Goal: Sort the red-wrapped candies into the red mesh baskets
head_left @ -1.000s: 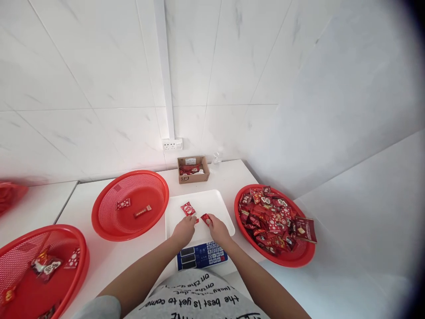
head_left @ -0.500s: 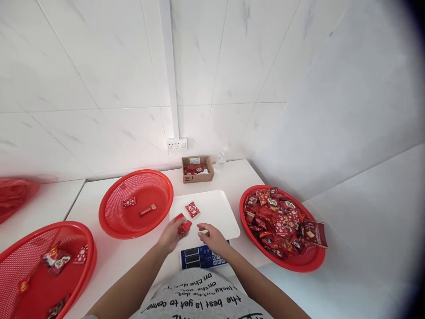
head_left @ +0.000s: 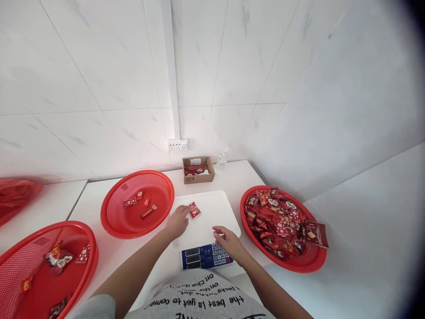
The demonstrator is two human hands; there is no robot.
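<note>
My left hand [head_left: 177, 221] reaches over the left edge of the white scale tray [head_left: 215, 212], its fingers loosely spread beside a small red packet [head_left: 194, 209] that lies on the tray. It holds nothing that I can see. My right hand [head_left: 229, 241] hovers open over the tray's front right corner, above the blue scale keypad [head_left: 204, 256]. The middle red basket [head_left: 137, 204] to the left holds several small red packets. The right red basket [head_left: 282, 226] is piled with many red packets.
A third red basket [head_left: 43, 266] with a few packets sits at the lower left. A small cardboard box [head_left: 198, 169] stands against the tiled wall under a socket [head_left: 177, 144]. A small clear bottle [head_left: 221, 158] is beside it. Walls close in behind and on the right.
My left hand carried small red packets from the tray to the middle basket, which now holds more, and has come back to the tray. My right hand moved right.
</note>
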